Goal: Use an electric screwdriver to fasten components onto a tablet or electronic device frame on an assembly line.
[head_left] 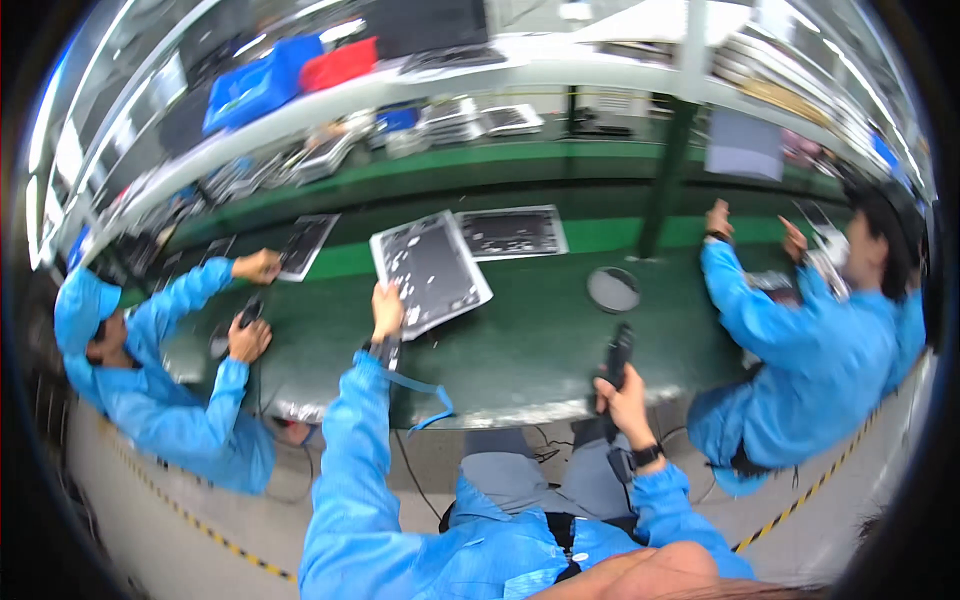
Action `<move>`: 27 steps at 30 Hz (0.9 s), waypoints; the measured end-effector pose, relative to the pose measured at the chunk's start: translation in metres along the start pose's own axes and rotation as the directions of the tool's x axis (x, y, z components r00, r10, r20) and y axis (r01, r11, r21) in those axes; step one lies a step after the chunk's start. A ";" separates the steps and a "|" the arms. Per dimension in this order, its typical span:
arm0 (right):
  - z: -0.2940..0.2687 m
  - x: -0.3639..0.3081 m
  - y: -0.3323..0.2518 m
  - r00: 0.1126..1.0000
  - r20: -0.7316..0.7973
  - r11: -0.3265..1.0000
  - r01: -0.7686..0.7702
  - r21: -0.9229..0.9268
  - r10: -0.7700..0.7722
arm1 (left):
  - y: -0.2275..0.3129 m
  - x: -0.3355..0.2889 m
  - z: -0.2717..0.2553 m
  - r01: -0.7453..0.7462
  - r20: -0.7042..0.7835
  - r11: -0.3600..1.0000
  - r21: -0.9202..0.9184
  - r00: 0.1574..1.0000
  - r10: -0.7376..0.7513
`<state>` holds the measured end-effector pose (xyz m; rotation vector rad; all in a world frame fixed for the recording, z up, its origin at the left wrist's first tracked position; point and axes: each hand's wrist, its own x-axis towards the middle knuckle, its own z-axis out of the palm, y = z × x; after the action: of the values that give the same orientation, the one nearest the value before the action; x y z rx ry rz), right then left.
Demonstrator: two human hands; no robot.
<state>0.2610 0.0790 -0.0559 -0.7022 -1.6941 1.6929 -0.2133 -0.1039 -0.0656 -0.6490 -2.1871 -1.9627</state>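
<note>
left hand [388,312]: fingers pinching white-edged panel [428,268] by its left edge (the rest is extending rightward) | right hand [628,402]: fingers wrapping black handheld tool [621,346]

No words or numbers can be read. On the floor [140,525], black-and-yellow striped tape [243,553] is the one clear sign-like marking, and it shows no lettering. Small white patches [400,281] on the dark, pale-edged panel [430,265] may be labels, though blur makes that hard to tell.
</note>
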 end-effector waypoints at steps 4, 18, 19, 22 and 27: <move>0.000 -0.003 0.003 0.998 -0.009 0.997 -0.068 0.045 0.069 | -0.051 0.099 -0.010 -0.058 0.028 0.977 0.206 0.998 0.053; 0.003 0.001 0.010 0.972 -0.113 0.974 -0.190 0.127 0.204 | -0.056 0.198 0.026 -0.251 0.107 0.337 0.908 0.913 0.393; 0.003 0.002 0.005 0.963 -0.138 0.967 -0.212 0.143 0.231 | -0.037 0.185 0.052 -0.312 0.179 0.400 0.862 0.924 0.337; -0.002 0.006 0.001 0.974 -0.124 0.975 -0.172 0.138 0.190 | 0.000 0.140 0.117 -0.330 0.388 0.678 0.657 0.919 0.071; -0.008 0.012 -0.010 0.942 -0.123 0.949 -0.315 -0.008 0.312 | 0.004 0.119 0.178 -0.118 0.333 0.560 0.820 0.894 -0.299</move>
<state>0.2599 0.0932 -0.0449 -1.1147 -1.5872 1.7996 -0.2860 0.0960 -0.0431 -0.8392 -3.0598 -0.5584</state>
